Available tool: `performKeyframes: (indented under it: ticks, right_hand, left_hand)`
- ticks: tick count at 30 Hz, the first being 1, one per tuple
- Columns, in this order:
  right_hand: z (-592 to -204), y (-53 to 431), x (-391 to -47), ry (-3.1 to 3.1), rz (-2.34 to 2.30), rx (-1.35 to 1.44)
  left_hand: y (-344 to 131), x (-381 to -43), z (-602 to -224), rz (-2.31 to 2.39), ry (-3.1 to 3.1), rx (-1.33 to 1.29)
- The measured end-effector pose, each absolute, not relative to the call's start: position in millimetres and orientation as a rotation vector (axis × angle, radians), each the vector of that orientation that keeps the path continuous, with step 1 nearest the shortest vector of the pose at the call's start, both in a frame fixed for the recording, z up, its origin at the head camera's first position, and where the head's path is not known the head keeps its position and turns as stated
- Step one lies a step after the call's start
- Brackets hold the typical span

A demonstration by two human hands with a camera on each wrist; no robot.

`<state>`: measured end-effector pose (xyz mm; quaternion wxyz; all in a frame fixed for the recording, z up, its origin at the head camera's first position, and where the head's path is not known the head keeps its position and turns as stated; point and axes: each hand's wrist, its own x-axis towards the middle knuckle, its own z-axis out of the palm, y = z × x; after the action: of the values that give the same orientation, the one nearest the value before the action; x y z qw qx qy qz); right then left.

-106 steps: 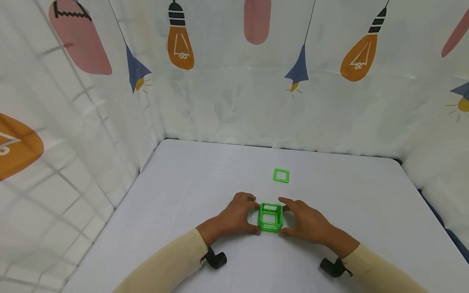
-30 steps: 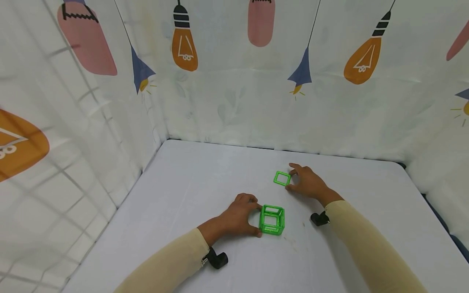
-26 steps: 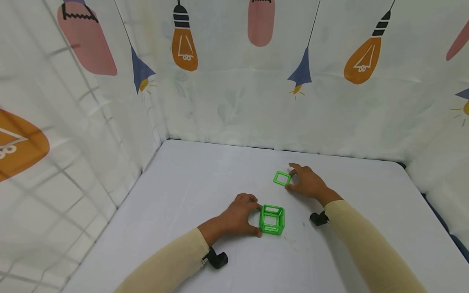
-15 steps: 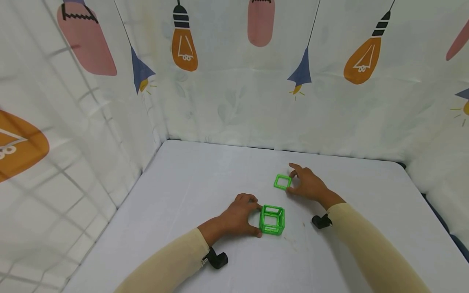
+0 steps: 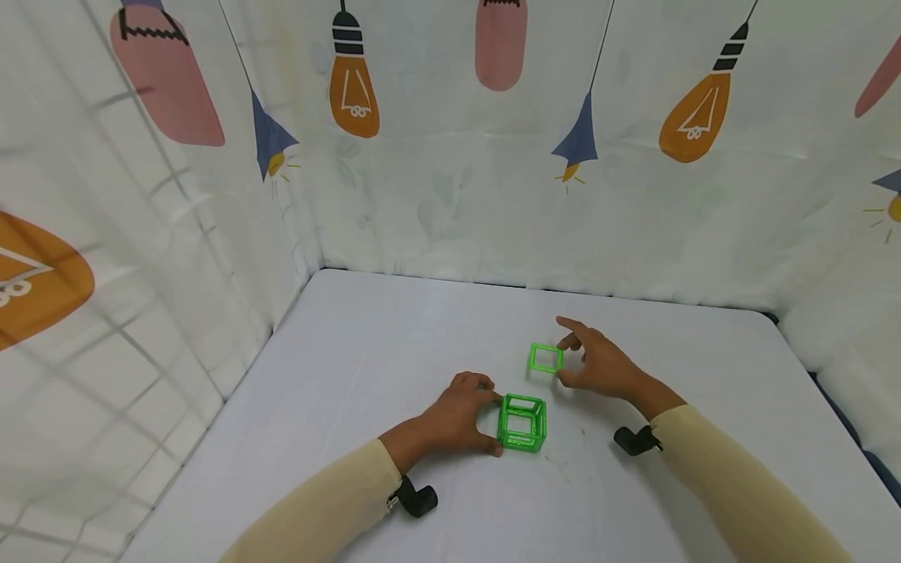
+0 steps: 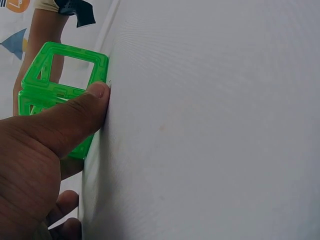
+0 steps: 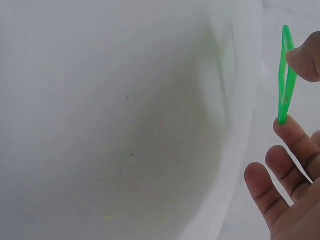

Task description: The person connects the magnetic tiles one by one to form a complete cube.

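Note:
A green see-through cube of square magnetic tiles (image 5: 522, 432) stands on the white table. My left hand (image 5: 454, 416) grips its left side, thumb at the near corner and index finger at the far one. In the left wrist view the thumb lies along the cube (image 6: 60, 91), close to the tabletop. Farther back, my right hand (image 5: 601, 366) pinches a single green square magnetic tile (image 5: 531, 358) by its right edge. The right wrist view shows this tile (image 7: 284, 111) nearly edge-on between thumb and a fingertip, above the table, with the other fingers spread.
The white table (image 5: 394, 336) runs back to a white curtain (image 5: 450, 211) printed with bulbs and lamps. More curtain hangs on the left. Each wrist carries a small black camera, one being the left wrist camera (image 5: 417, 498). Faint specks mark the cloth right of the cube.
My right hand has left the cube, reached back to the flat tile, pinched it and lifted it, now drawing it slightly toward me. My left hand has stayed at the cube.

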<state>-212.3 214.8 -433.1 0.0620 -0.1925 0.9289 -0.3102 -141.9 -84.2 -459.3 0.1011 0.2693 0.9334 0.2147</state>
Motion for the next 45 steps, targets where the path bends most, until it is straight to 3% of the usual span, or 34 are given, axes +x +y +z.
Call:
performKeyframes:
  ticks: [19, 45]
  right_hand:
    - [-408.2, 209.1, -174.7, 2.786, -0.992, -0.754]
    - [-405.7, 192.8, -148.4, 2.731, -0.969, -0.798]
  left_hand:
    - [-84.8, -141.8, -461.6, 0.65, 2.753, 0.809]
    - [-84.7, -142.7, -461.7, 0.633, 2.757, 0.817]
